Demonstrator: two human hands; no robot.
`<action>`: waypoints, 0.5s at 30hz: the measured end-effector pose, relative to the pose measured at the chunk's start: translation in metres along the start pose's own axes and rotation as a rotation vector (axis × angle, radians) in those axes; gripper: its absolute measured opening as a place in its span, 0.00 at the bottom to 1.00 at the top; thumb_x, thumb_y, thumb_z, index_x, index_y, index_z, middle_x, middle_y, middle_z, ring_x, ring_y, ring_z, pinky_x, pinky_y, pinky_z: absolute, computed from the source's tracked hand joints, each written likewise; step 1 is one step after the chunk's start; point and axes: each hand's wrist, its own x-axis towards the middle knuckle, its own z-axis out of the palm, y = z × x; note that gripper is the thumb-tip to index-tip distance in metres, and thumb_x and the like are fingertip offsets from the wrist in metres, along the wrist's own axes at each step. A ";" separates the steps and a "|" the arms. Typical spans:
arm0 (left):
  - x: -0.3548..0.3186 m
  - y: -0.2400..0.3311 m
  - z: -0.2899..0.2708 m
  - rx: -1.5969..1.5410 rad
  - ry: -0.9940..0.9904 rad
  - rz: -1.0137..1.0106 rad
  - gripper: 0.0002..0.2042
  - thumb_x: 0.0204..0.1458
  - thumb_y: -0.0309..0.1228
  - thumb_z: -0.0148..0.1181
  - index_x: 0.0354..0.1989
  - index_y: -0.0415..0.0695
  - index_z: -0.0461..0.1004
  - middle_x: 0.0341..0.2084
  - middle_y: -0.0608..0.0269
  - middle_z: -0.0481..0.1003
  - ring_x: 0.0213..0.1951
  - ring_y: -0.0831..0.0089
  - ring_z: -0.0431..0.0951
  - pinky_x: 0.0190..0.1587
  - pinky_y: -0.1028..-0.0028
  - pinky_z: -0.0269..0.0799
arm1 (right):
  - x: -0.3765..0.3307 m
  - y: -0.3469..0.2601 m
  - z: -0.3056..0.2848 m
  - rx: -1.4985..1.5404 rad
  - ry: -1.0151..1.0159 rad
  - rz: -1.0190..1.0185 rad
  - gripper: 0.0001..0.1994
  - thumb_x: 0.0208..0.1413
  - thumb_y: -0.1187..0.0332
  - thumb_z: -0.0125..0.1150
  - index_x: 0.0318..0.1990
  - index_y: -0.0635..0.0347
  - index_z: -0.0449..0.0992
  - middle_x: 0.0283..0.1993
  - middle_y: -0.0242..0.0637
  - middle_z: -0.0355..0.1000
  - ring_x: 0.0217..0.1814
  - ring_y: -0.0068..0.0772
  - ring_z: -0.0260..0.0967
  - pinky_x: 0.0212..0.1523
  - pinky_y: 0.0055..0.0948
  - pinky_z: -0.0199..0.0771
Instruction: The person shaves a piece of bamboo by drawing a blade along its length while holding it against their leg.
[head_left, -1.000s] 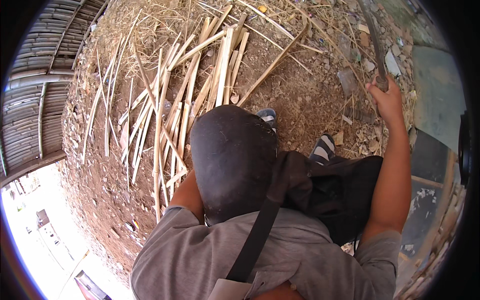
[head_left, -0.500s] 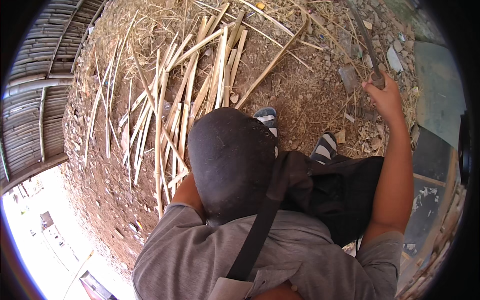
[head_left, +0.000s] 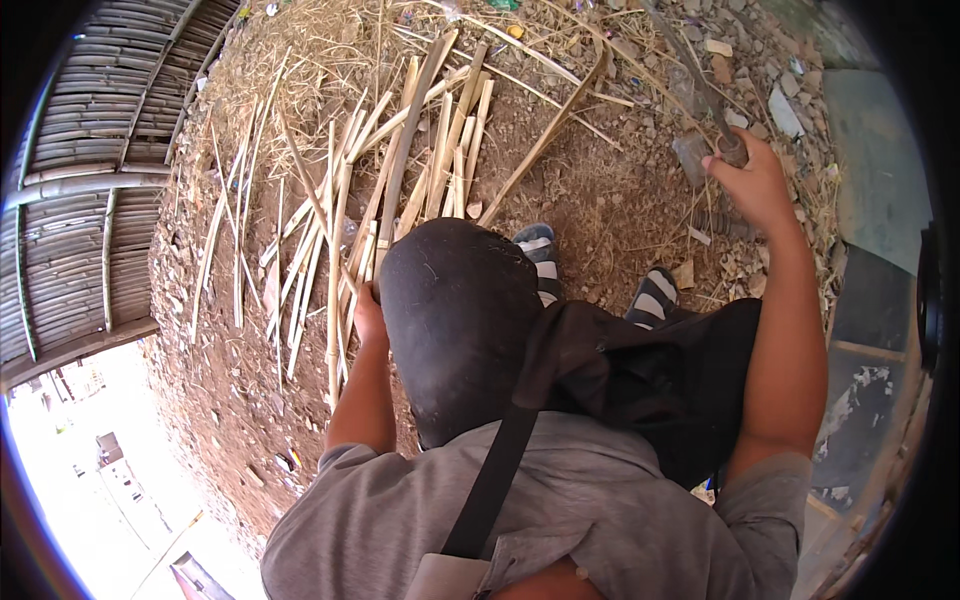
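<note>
My right hand [head_left: 755, 180] is closed round the handle of a machete [head_left: 700, 85], whose long dark blade points up and away to the left, over the rubble. Low beside my raised, dark-covered left knee [head_left: 455, 320] is my left hand [head_left: 370, 315], its fingers partly hidden by the knee. It grips the near end of a long brownish bamboo strip [head_left: 408, 130], which reaches away across a pile of paler split bamboo strips [head_left: 337, 220] on the ground.
More thin strips [head_left: 205, 260] lie at the left on brown soil. A bamboo-slat wall [head_left: 75, 240] stands far left. Grey-green panels [head_left: 875, 170] line the right side, beside stones and straw. My sandalled feet [head_left: 650, 297] are on the dirt beyond my knees.
My left hand has come into sight beside the knee, with a brownish bamboo strip now in it. My right hand has moved slightly left, and the machete blade has swung left.
</note>
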 end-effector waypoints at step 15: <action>-0.060 0.131 -0.217 -0.182 -0.072 0.063 0.18 0.70 0.40 0.46 0.52 0.40 0.76 0.28 0.57 0.78 0.31 0.66 0.78 0.36 0.63 0.72 | -0.042 -0.037 -0.011 0.020 -0.076 -0.301 0.15 0.51 0.67 0.68 0.44 0.65 0.78 0.30 0.41 0.76 0.32 0.40 0.75 0.38 0.38 0.72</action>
